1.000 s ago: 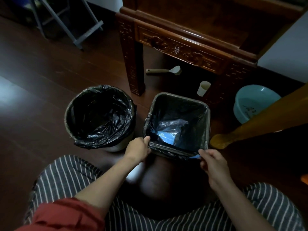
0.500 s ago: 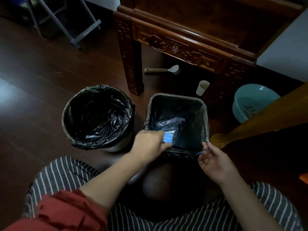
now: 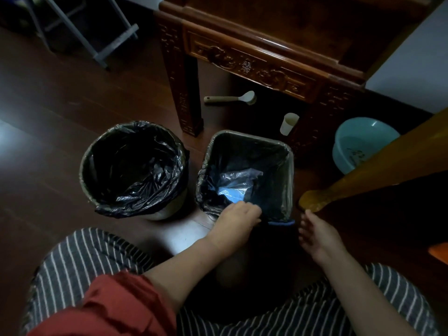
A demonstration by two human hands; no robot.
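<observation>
Black liner [image 3: 271, 170] being pinched at near rim of square bin [image 3: 291, 161] by left grip [image 3: 238, 215], fingers curled over liner edge. Square bin being kept on floor [image 3: 60, 98], just right of round bin [image 3: 84, 175], near leg of carved wooden table [image 3: 254, 61]. Crumpled blue bag [image 3: 232, 192] being held inside liner, low down. Right grip [image 3: 315, 235] being held spread and empty, just beside near right corner of square bin.

A carved dark wooden table [image 3: 244, 63] stands on a dim, dark plank floor [image 3: 60, 98]. Left of the table stands a grey metal frame [image 3: 116, 41]; right of it, a white wall [image 3: 417, 64].
</observation>
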